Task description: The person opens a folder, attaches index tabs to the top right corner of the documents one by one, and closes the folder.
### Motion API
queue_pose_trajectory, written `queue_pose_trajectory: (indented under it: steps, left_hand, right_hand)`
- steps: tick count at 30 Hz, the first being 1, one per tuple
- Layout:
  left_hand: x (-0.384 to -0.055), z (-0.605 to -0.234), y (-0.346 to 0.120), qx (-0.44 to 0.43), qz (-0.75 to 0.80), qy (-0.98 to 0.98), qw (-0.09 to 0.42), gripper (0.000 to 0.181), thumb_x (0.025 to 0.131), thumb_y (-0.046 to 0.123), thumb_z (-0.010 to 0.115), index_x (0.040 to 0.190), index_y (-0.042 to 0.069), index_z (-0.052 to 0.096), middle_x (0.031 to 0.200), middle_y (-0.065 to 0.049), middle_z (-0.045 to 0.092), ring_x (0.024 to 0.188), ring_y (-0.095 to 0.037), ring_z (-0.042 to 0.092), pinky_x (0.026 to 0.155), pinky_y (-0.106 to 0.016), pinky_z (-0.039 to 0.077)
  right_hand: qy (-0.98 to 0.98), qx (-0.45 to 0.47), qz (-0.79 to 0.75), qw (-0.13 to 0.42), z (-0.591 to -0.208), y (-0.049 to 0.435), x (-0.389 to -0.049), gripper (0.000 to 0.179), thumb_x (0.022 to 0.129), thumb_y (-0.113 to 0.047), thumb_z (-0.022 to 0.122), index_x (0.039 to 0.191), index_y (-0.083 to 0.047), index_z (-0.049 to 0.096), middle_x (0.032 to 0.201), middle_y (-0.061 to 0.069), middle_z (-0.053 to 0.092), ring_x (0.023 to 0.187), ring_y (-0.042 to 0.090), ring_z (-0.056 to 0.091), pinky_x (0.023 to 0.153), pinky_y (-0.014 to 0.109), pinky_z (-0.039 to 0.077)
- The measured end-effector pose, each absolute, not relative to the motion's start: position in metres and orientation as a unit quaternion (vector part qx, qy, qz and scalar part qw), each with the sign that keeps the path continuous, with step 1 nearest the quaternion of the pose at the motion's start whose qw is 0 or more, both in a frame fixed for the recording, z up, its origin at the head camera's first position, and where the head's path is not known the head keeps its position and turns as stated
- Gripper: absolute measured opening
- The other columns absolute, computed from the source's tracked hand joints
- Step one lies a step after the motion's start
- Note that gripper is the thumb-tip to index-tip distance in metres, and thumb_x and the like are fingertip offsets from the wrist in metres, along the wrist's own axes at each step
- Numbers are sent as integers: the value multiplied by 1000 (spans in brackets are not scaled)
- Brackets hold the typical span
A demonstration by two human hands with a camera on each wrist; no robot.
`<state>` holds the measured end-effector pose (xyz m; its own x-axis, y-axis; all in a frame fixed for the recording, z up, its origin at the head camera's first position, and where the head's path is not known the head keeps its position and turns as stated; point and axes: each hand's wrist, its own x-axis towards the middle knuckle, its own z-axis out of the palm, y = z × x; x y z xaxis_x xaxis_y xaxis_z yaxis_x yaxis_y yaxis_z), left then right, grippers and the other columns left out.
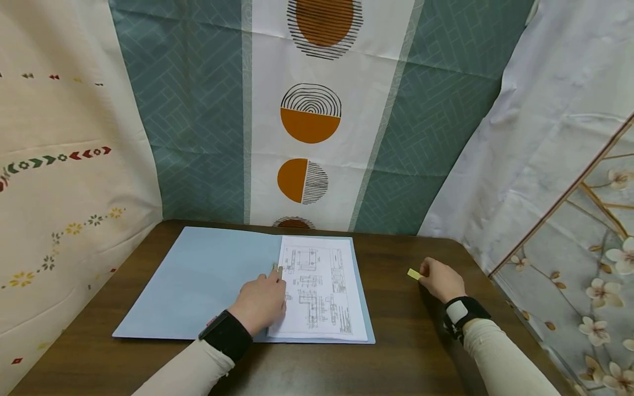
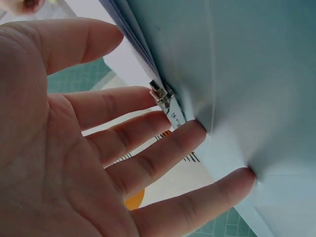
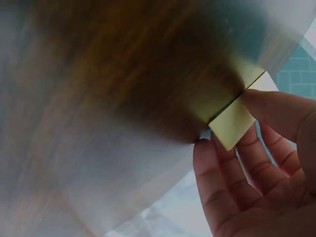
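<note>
Left hand (image 1: 260,301), fingers extended, is rested on the blue folder (image 1: 208,286), seemingly to steady it; right of the folder, a yellow slip (image 1: 413,274) is pinched by the right hand (image 1: 443,279).

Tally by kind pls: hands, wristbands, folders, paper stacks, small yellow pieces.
Hands (left hand, right hand): 2
Black wristbands: 2
Blue folder: 1
Paper stack, sheets not countable: 1
Yellow piece: 1
Total: 7
</note>
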<state>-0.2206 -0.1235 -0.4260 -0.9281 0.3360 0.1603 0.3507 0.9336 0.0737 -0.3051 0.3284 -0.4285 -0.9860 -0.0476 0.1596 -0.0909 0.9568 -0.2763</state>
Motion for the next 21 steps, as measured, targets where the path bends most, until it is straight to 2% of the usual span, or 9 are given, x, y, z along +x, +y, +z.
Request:
queue_pose_trajectory:
  steps: [3,6,7,10,14,21]
  left_hand:
    - [-222,-427,-121,-162,-44,-984,67,34,98,24,83,117,-3,77,119,-19,71,91,-34,69,79,-67,59]
    - [-224,-425,-117,-152,-27,-985,79,35,98,29,84,118,0,79,121,-19,74,99,-39,73,90,-84,48]
    - [-225,-424,-116,-152,-20,-984,90,35,98,30,84,117,1,79,119,-19,75,99,-40,74,93,-85,45]
    - [-229,-421,-112,-158,-6,-979,130,34,97,31,86,115,3,79,111,-17,76,96,-37,74,94,-75,49]
    - [-234,-418,-107,-177,-2,-970,167,33,96,31,87,116,5,80,107,-13,76,93,-32,72,86,-57,55]
    - [-241,-418,-101,-213,-30,-959,182,37,93,26,91,120,3,79,114,-14,76,99,-31,73,92,-47,60]
  right_hand:
    - [-985,42,148,85,-433,327,-304,16,94,-10,82,97,-9,67,86,5,70,74,25,62,66,47,50]
    - [-982,51,155,98,-437,323,-303,12,95,-10,82,97,-10,70,88,4,72,76,24,64,67,48,51]
    - [-980,55,159,103,-438,321,-303,10,95,-10,81,98,-10,71,89,4,74,77,24,65,68,49,52]
    - [-977,61,171,110,-438,313,-302,6,96,-11,80,100,-10,76,92,4,76,80,24,68,71,51,54]
    - [-973,64,192,108,-433,299,-297,4,98,-13,81,102,-11,80,95,2,78,81,22,70,73,50,56]
    - [-962,85,236,111,-418,266,-293,4,100,-12,82,103,-11,82,97,2,78,81,20,65,75,44,53]
